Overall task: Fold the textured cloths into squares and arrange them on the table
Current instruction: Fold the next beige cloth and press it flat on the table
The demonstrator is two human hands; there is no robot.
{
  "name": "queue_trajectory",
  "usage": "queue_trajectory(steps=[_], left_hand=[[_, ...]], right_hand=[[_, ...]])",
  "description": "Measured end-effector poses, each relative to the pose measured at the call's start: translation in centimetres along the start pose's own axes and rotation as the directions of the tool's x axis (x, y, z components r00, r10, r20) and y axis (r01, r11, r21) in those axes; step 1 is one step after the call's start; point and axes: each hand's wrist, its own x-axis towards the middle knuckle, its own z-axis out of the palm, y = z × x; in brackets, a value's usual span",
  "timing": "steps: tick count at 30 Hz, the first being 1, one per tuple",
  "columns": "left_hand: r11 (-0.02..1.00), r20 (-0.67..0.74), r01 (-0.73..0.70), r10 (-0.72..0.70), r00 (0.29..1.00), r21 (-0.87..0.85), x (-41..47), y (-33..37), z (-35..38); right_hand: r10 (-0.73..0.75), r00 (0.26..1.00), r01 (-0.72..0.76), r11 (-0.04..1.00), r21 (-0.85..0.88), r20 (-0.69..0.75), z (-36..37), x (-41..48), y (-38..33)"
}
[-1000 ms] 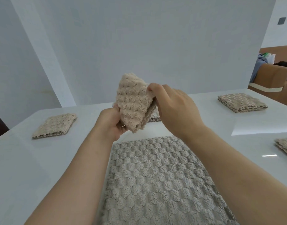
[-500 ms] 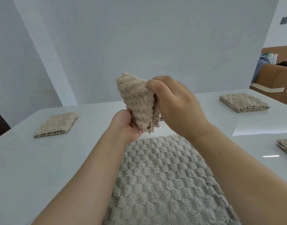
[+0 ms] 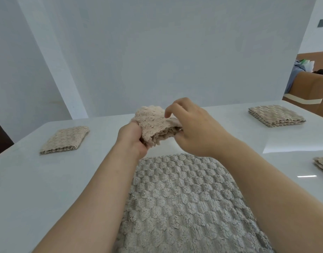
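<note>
1 cloth [image 3: 153, 125] in L hand [image 3: 131, 139], R hand [image 3: 197, 128]

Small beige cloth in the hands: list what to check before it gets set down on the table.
1. Left hand grips the small beige bumpy cloth: ok.
2. Right hand grip on its other end: cannot tell; the index finger is lifted.
3. Cloth folded to a neat square: not ok; its layers splay at the lower edge.
4. Bare spot on the white table to the left: ok.
5. Folded beige cloth at the left and stacked beige cloths at the far right lie flat: ok.
6. Large grey bumpy cloth under the arms folded: not ok; it lies spread open.
</note>
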Motion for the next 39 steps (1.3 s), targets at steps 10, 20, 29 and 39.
queue_trajectory(steps=[10, 20, 29, 39], left_hand=[[0.998, 0.014, -0.046, 0.045, 0.999, 0.051, -0.3, -0.2, 0.1], [0.998, -0.032, -0.029, 0.030, 0.999, 0.059, 0.2, -0.3, 0.3], [0.907, -0.035, -0.254, 0.282, 0.959, 0.337, -0.1, 0.4, 0.9], [0.500, 0.250, -0.645, 0.644, 0.723, 0.577, -1.5, 0.0, 1.3]], right_hand=[[-0.180, 0.978, 0.183, 0.983, 0.015, -0.108, 2.0, -0.4, -2.4], [-0.191, 0.974, 0.192, 0.981, -0.008, -0.119, 2.3, -0.4, -2.3], [0.415, 0.900, -0.315, 0.831, 0.459, -0.134, 0.7, 0.7, -1.0], [0.704, 0.574, -0.626, 0.047, 0.779, 0.418, 2.5, 1.1, 0.7]])
